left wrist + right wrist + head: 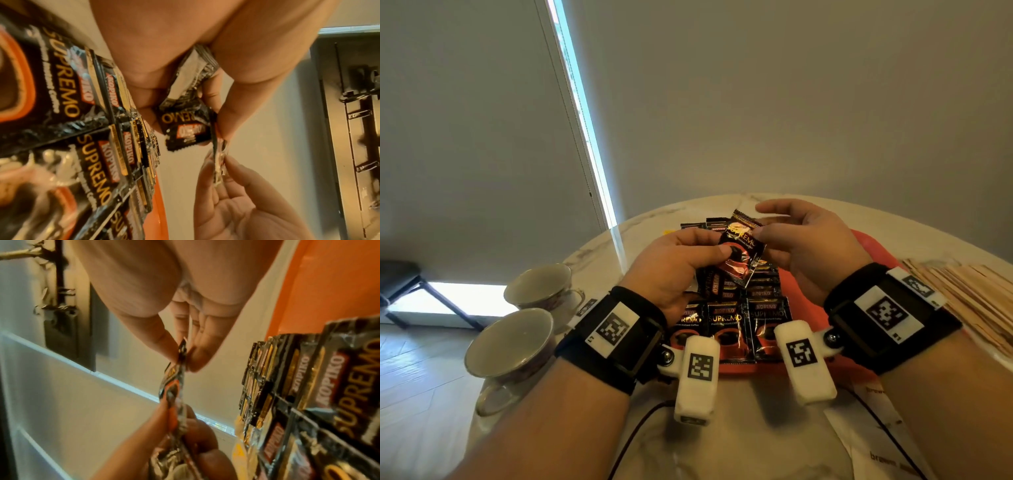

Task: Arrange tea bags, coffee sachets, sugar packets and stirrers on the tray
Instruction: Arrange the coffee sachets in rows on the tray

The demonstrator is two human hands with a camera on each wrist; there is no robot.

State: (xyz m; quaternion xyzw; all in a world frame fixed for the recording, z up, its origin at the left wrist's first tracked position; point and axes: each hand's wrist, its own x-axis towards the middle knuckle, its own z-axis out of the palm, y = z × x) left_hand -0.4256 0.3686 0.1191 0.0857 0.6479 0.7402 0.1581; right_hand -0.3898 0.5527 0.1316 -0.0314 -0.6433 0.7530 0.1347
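Nearest the head camera, two forearms with black wrist straps carrying coded white markers are seen above a pale marbled surface (pixel 750 404). A single black coffee sachet (pixel 740 253) is held in the air between both hands, above the orange tray (pixel 803 301). The left hand (pixel 674 270) is curled around a small bunch of further sachets (pixel 185 91), with its thumb pressed on the lower part of the raised sachet. The right hand (pixel 804 240) pinches the sachet's upper edge between thumb and forefinger; its other fingers (pixel 774 205) are loosely extended. On the tray, a row of three sachets (pixel 729 329) lies flat along the near edge, and more sachets are laid in overlapping rows behind them. A stack of wooden stirrers (pixel 962 294) is recorded on the surface to the right of the tray. Two empty teacups (pixel 524 329) stand at the left edge of the surface.
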